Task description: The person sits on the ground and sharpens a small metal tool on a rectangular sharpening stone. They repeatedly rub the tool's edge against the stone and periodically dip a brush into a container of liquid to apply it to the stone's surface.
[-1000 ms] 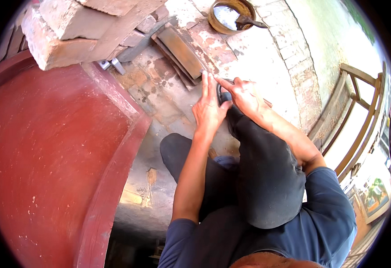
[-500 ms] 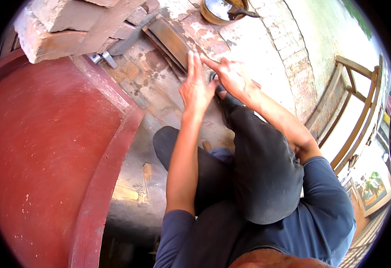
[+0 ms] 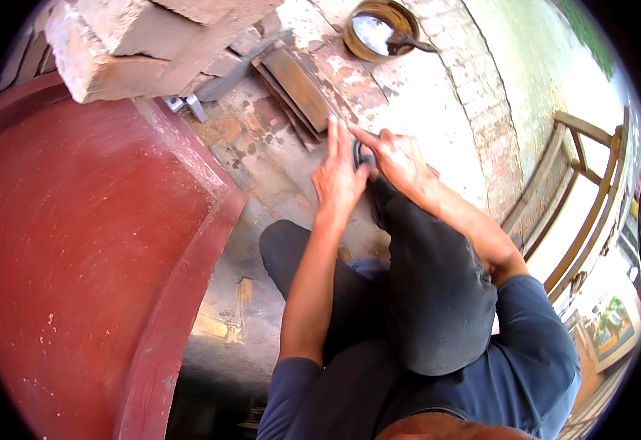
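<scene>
Your bent right knee [image 3: 441, 315] is nearest, at 5 o'clock; the red panel [image 3: 93, 242] fills 9. Toward 12, your left hand [image 3: 337, 183] has fingers straight, tips at the brown block's [image 3: 300, 88] near end; your right hand's [image 3: 399, 161] index points there, other fingers curled. You can't tell whether either grips anything. Farther, at 1, stands a round pail [image 3: 363, 50].

A long, brown rectangular block [image 3: 298, 86] lies slanted, its near end by the left hand [image 3: 336, 180].
</scene>
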`<state>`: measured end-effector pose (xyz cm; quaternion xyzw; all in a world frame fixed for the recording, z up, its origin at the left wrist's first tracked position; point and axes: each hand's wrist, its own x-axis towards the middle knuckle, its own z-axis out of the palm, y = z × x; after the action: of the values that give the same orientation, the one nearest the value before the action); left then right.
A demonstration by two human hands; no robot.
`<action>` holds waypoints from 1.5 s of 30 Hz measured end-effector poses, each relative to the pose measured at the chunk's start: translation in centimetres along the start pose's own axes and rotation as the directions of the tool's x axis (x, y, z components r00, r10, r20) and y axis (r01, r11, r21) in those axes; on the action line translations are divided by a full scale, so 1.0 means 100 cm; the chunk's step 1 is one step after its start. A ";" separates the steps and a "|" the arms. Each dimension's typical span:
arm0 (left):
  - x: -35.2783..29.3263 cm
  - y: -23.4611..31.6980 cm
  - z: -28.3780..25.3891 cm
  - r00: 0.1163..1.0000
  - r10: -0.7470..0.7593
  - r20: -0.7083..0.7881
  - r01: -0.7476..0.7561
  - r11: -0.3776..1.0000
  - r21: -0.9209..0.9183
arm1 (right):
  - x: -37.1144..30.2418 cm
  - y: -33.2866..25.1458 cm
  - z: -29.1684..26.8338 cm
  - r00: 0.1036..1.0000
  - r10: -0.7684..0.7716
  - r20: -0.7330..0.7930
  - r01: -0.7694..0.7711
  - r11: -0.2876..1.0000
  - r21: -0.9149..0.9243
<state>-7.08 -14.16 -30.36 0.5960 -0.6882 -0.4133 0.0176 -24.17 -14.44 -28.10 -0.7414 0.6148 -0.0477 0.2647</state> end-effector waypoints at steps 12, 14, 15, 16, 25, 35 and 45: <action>-0.008 0.010 0.004 1.000 0.002 -0.006 -0.002 1.000 -0.024 | -0.012 0.015 0.012 0.999 0.003 0.038 0.003 0.991 -0.137; 0.003 -0.001 0.008 0.997 0.000 -0.076 -0.002 1.000 -0.030 | 0.002 -0.002 -0.002 0.998 0.037 0.049 -0.037 0.999 -0.016; 0.011 0.001 -0.001 0.995 -0.013 -0.103 0.010 1.000 -0.027 | 0.013 -0.003 -0.003 0.999 0.009 0.049 -0.011 1.000 0.021; 0.019 -0.004 -0.011 0.987 0.003 -0.163 -0.005 1.000 -0.015 | 0.029 -0.011 -0.003 0.999 -0.019 0.050 0.025 0.991 -0.129; 0.012 -0.001 0.003 0.984 0.037 -0.175 -0.051 0.996 -0.077 | 0.014 -0.008 -0.012 0.997 0.047 0.058 -0.046 0.999 -0.014; 0.007 0.013 -0.003 0.995 -0.011 -0.104 0.007 0.999 -0.042 | 0.006 -0.001 0.003 0.999 -0.010 -0.035 0.010 1.000 -0.001; 0.005 0.009 0.004 0.994 -0.011 -0.107 0.008 0.999 -0.033 | 0.001 0.010 0.011 0.996 -0.047 -0.073 0.050 0.998 0.030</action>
<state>-8.15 -14.35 -30.35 0.6202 -0.6766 -0.3922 0.0621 -24.62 -14.28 -29.48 -0.7496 0.6050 -0.0909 0.2527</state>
